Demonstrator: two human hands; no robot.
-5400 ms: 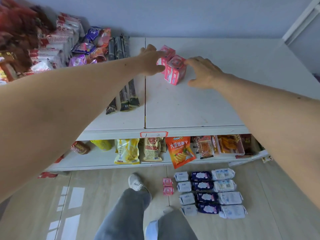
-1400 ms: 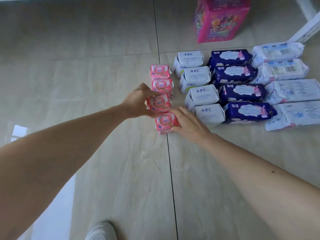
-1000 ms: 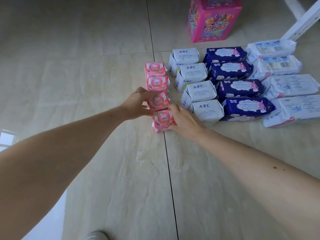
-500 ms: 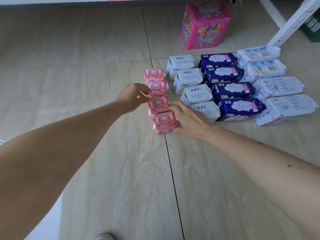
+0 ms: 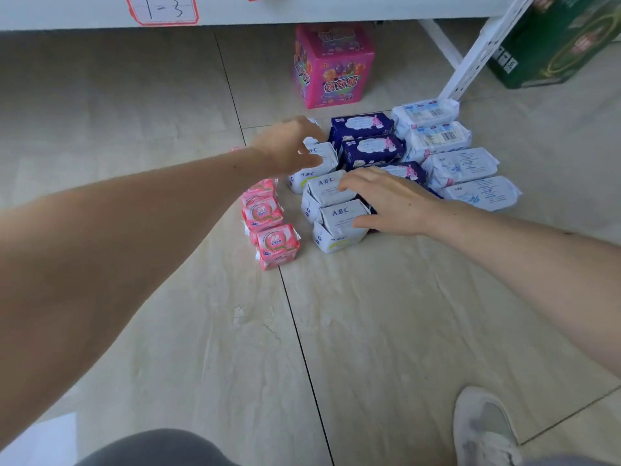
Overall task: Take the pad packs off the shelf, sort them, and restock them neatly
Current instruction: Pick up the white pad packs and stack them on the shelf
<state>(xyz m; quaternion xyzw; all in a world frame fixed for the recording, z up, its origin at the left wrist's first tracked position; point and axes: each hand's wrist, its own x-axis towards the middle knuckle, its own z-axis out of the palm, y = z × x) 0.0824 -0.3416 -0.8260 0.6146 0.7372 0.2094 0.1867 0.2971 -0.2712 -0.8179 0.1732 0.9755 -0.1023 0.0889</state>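
Right hand (image 5: 386, 201): laid flat, fingers straight, on nearest two white soft-plastic ABC pad packs (image 5: 339, 227), centre of frame. Left hand (image 5: 289, 146): spread, nothing clasped, hovering at farther white packs in same column. Column's long axis: lower centre toward upper centre. Flanking columns: pink square pad packs (image 5: 274, 243) at left; dark-blue rectangular pad packs (image 5: 371, 151), then pale white-and-blue long packs (image 5: 470, 166), at right. Surface: glossy beige tiled floor (image 5: 168, 331). Upper frame: white shelf edge (image 5: 268, 11), magenta carton (image 5: 331, 67).
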